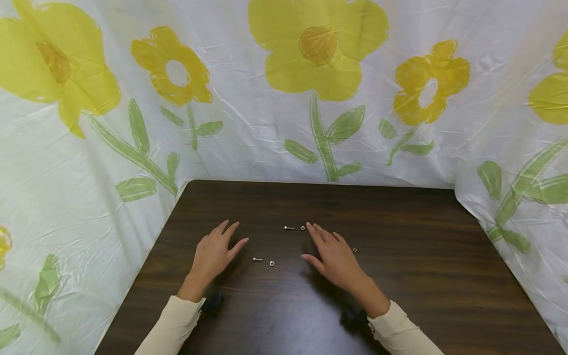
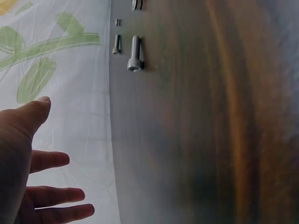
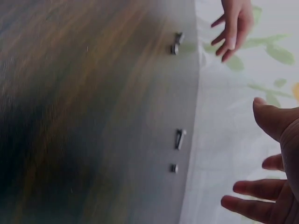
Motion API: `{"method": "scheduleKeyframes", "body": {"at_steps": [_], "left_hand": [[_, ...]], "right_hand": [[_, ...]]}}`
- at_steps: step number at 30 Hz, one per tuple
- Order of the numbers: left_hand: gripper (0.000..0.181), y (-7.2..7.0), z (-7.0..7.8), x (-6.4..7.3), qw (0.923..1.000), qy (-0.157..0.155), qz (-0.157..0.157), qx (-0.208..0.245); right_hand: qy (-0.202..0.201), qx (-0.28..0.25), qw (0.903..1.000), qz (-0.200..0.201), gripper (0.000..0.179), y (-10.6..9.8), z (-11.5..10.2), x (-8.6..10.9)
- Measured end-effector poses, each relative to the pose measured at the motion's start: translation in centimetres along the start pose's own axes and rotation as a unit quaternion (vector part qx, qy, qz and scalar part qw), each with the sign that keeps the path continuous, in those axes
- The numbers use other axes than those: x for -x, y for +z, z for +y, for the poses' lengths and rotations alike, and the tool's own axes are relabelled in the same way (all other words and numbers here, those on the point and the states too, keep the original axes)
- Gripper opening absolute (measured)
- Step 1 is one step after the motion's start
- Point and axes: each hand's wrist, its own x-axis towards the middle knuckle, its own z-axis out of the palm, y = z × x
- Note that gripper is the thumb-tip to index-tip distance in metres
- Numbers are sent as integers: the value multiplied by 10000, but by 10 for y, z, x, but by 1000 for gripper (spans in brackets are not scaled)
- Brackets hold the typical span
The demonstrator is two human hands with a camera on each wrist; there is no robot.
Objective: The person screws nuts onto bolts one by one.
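Looks like pre-pickup stage to me: left grip (image 1: 213, 253) and right grip (image 1: 335, 261) both wide and empty, two bolts (image 1: 257, 259) and probably nuts (image 1: 272, 264) (tiny from here) mid-frame on the desk (image 1: 266, 320), so next calls for a careful fingertip pinch.

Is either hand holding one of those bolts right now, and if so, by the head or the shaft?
Nothing is held: the left hand and right hand are open, and both bolts lie on the table.

The table (image 1: 275, 320) has a dark wood-grain top. A white cloth (image 1: 239, 153) with yellow flowers (image 1: 318, 45) hangs behind it.
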Motion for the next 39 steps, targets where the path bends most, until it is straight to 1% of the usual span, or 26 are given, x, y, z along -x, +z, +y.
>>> {"method": "scheduleKeyframes", "body": {"at_steps": [5, 11, 17, 20, 25, 34, 39], "left_hand": [[61, 1, 2, 8, 9999, -12, 39, 122], [57, 4, 6, 14, 9996, 167, 30, 211], [56, 4, 12, 19, 9993, 302, -31, 202], [56, 4, 13, 20, 9988, 467, -70, 147], [53, 5, 14, 21, 9964, 831, -32, 145], [48, 7, 15, 20, 9945, 1036, -71, 169], [43, 9, 17, 20, 9943, 1029, -156, 234]], "right_hand": [[-203, 16, 9998, -63, 71, 8, -8, -3], [-461, 107, 9989, -63, 67, 17, -17, -8], [-585, 41, 9983, -52, 59, 25, -21, -13], [-610, -90, 9981, -65, 53, 28, -23, -17], [-580, -174, 9979, -209, 48, 32, -29, -21], [-569, -52, 9978, -337, 39, 42, -39, -31], [-542, -44, 9978, -391, 34, 50, -41, -37]]}}
